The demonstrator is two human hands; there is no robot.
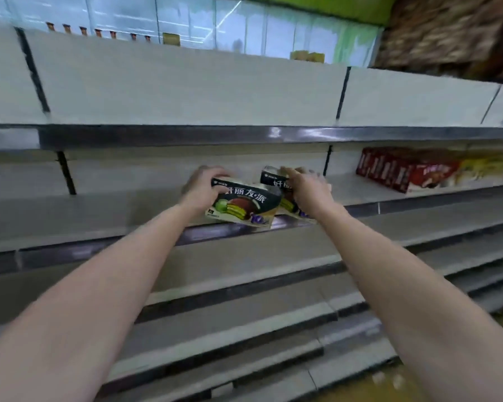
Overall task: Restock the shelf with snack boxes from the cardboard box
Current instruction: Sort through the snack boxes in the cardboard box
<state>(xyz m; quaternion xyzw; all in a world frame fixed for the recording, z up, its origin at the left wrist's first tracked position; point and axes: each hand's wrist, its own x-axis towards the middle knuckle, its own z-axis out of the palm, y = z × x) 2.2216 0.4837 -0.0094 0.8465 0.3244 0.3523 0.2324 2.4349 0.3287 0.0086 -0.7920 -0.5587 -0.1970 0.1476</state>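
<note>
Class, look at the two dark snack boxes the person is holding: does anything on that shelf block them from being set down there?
Nothing visible does. The left hand and right hand each grip a dark snack box at the shelf edge; the board behind is bare. The red boxes sit well off to the right.

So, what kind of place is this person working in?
Most likely a supermarket aisle. Long grey metal shelves run in tiers, mostly bare; red snack boxes stand in a row on one, and each hand, left and right, holds a dark snack box there.

Two bare forearms — no sleeves, watch or rings.
</note>
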